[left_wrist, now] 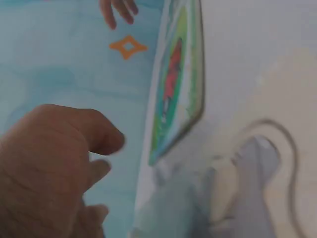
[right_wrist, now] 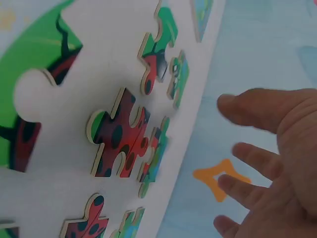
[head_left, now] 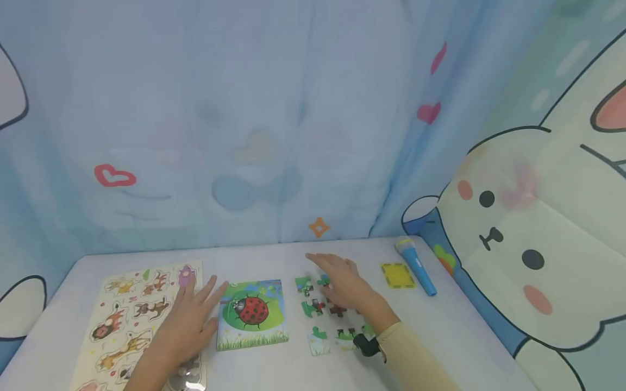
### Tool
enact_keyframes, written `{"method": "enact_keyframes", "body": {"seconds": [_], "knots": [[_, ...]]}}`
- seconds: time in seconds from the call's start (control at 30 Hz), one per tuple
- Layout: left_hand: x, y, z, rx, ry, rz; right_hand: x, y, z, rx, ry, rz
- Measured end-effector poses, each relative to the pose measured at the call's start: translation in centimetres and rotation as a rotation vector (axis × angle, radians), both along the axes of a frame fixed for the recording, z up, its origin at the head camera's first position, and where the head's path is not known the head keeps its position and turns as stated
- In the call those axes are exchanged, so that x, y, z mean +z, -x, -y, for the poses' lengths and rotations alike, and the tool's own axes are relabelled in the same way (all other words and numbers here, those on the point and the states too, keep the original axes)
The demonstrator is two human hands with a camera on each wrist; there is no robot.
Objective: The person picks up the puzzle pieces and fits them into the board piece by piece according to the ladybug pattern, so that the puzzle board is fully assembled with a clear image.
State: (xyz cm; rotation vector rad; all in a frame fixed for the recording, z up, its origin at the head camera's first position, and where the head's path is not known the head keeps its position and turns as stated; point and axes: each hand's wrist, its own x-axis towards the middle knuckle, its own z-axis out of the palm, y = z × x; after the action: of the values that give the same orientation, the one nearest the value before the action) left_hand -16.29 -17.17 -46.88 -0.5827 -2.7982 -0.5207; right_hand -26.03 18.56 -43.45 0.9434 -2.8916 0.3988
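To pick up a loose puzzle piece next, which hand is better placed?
Probably the right hand: it hovers over the loose puzzle pieces, apparently holding nothing. The left hand is over by the animal sheet, with the ladybug board between it and those pieces.

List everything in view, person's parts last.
table: 1, white, lower centre
animal board: 1, cream, table's left
ladybug picture: 1, green, red, table's middle
puzzle pieces: several, some hidden, green, red, right of picture
small square: 1, yellow, right of pieces
microphone: 1, blue, yellow, table's right
curtain: 1, light blue, behind table
rabbit print: 1, white, right
wrist item: 1, black, right sleeve
left hand: 1, bare, over animal board
right hand: 1, bare, above pieces
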Motion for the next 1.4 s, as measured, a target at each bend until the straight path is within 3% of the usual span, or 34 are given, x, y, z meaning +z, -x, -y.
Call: {"method": "enact_keyframes", "body": {"seconds": [0.17, 0.3, 0.5, 0.73, 1.17, 1.4], "knots": [[-2.2, 0.1, 0.6, -0.071, -0.045, 0.111, -0.5, 1.2, 1.1, -0.014, -0.090, 0.117], [-3.0, 0.1, 0.9, -0.078, -0.044, 0.141, -1.3, 2.1, 2.1, -0.022, -0.132, 0.195], [-3.2, 0.1, 0.9, -0.092, -0.085, 0.130, -2.5, 3.2, 2.8, -0.030, -0.212, 0.148], [-3.3, 0.1, 0.9, -0.087, -0.063, 0.122, -2.1, 3.4, 3.0, -0.035, -0.243, 0.120], [-3.8, -0.2, 1.0, -0.082, -0.037, 0.070, -0.4, 1.8, 4.5, 0.073, -0.116, 0.075], [-4.1, -0.1, 1.0, -0.086, -0.030, 0.046, -0.8, 1.8, 5.7, 0.139, -0.120, 0.052]]}}
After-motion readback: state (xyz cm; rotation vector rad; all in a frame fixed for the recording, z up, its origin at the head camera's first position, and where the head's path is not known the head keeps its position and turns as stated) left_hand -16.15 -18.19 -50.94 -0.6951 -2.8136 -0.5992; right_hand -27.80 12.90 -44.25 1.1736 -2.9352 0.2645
